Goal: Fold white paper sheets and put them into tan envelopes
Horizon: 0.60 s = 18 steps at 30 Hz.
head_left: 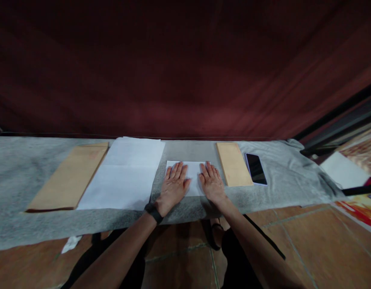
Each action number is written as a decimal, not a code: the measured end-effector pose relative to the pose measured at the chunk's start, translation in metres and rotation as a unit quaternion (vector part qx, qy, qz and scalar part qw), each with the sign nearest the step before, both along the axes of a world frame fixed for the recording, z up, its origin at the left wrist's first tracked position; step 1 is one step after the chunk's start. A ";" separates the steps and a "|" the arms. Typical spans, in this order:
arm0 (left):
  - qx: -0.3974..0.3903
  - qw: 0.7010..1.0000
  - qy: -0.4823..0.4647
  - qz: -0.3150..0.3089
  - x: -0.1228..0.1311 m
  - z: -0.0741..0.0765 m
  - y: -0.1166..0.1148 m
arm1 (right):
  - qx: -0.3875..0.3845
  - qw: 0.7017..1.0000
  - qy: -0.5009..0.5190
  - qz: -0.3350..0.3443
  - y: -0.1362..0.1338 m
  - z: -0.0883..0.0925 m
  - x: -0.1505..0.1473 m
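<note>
white paper (193, 185) lies flat on the grey cloth-topped counter (17, 172), just below centre of frame. left hand (175, 184) is palm down over its left part, right hand (211, 182) palm down over its right part. both grips flat, clamped on nothing; left fingers a little apart, right ones closer together. bare strip of paper shows between the hands. can't tell if it's folded or how many layers.

around it: big white sheets (122, 172) left of centre, brown envelope (71, 176) further left and touching them. second brown envelope (234, 164) right of centre, just beside the right hand, then phone (256, 168) next to it. black wristband (154, 212) on the left wrist.

step in hand looks like pressing the paper flat. to do it well: even pressure from both palms, smooth from the middle outward, one hand anchoring while the other slides. cloth underneath is soft and probably gives, so light strokes are better than hard shoves, which could ruck it up or crease the paper. keep the right elbow and fingers clear of that nearby envelope.
</note>
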<state>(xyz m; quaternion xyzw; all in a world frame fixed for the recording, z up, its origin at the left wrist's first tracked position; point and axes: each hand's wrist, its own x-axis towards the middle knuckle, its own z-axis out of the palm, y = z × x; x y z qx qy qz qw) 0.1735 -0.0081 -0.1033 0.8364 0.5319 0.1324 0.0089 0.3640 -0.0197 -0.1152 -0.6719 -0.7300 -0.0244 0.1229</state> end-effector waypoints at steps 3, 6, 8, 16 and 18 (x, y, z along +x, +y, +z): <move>0.001 1.000 -0.011 0.015 -0.004 -0.001 0.002 | -0.002 1.000 0.002 -0.012 -0.002 0.000 0.001; 0.002 0.999 -0.019 0.033 -0.008 0.000 0.003 | -0.007 1.000 0.005 -0.022 -0.004 0.002 0.003; 0.002 0.999 -0.020 0.039 -0.009 0.001 0.003 | -0.018 0.999 0.009 -0.030 -0.006 0.006 0.006; 0.004 0.999 -0.025 0.045 -0.011 0.001 0.004 | -0.062 0.995 0.020 -0.082 -0.007 0.032 0.011; 0.007 0.999 -0.024 0.046 -0.011 -0.001 0.004 | -0.080 0.991 0.030 -0.105 -0.008 0.037 0.010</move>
